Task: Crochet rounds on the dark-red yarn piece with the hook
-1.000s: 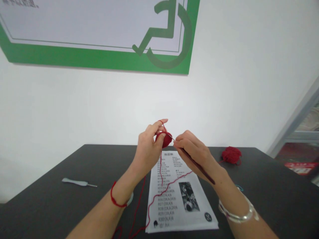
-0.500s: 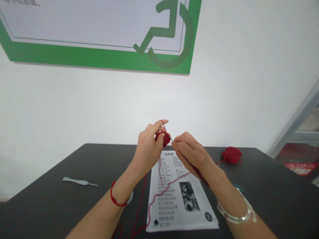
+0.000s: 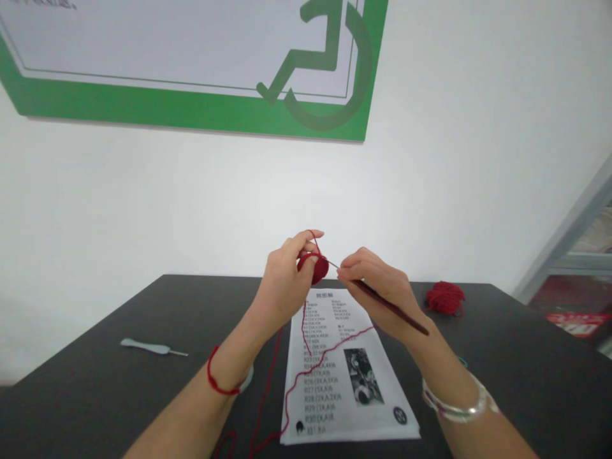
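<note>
Both forearms reach in from the bottom edge and angle toward each other, with the 2 hands raised above the far part of the table and close together but apart. The left hand is turned inward, its thumb pressed against the red crochet piece, which it pinches between thumb and fingers; the index finger points right, a strand of red yarn looped over it. The right hand grips the crochet hook much like a pen, fingertips near the metal shaft, the dark handle slanting back along the hand to the wrist. The shaft meets the upper right edge of the piece; its very tip cannot be made out. A red cord circles the left wrist and a silver bangle the right. Below lies a black table bearing a printed sheet with rows of text and 1 photo, the yarn trailing across it. A pale grey hook lies at left, a ball of red yarn at right. Behind stands a white wall with a green-bordered sign showing part of a wheelchair symbol.
</note>
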Tool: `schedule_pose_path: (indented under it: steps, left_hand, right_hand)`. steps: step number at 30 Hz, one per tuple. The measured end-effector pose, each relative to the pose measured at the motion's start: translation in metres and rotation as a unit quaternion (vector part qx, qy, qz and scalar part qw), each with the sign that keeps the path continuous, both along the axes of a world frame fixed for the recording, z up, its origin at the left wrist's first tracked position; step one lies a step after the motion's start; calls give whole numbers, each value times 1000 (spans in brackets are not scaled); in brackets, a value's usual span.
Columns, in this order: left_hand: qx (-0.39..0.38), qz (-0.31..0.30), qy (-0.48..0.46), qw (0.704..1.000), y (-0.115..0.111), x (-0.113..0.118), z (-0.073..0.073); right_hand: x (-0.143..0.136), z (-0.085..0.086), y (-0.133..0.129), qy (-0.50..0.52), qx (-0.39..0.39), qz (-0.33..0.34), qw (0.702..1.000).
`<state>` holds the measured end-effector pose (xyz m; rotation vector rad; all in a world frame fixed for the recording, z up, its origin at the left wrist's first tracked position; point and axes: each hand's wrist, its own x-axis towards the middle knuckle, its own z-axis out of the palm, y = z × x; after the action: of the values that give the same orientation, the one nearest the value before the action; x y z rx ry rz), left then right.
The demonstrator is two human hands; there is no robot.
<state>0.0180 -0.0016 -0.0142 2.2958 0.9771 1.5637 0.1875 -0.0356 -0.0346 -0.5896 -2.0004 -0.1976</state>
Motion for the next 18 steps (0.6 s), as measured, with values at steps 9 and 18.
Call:
schedule_pose_path:
  steps: [9, 18]
  left_hand:
    - [1, 10, -26, 1000, 0, 2, 0]
    - [-108, -104, -138, 979, 3, 3, -1]
  right_hand:
    - [-3, 5, -7, -41, -3, -25, 999]
    - [-17, -8, 0, 77, 77, -50, 993]
